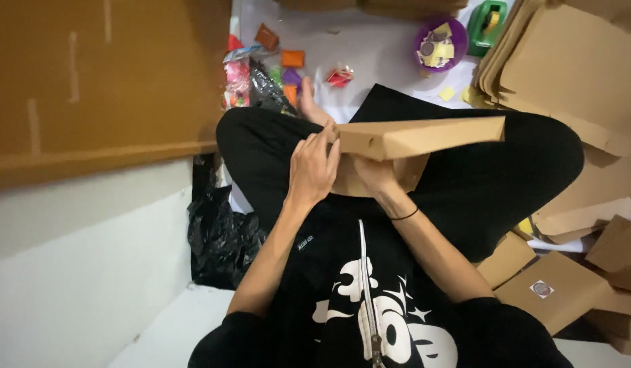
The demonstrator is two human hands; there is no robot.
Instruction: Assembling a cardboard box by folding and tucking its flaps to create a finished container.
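A flat brown cardboard box [424, 136] rests across my lap, held edge-on above my crossed legs in black trousers. My left hand [312, 167] grips the box's left end, fingers pressed over its corner. My right hand [377, 176] is under the box, mostly hidden by it, holding its underside; a thin black band circles that wrist.
A stack of flat cardboard sheets [574, 61] lies at the right. Folded small boxes [554, 289] sit at the lower right. A purple bowl [441, 42] of stickers, a green tape dispenser [486, 24], coloured packets [261, 75] and a black plastic bag [220, 232] surround me.
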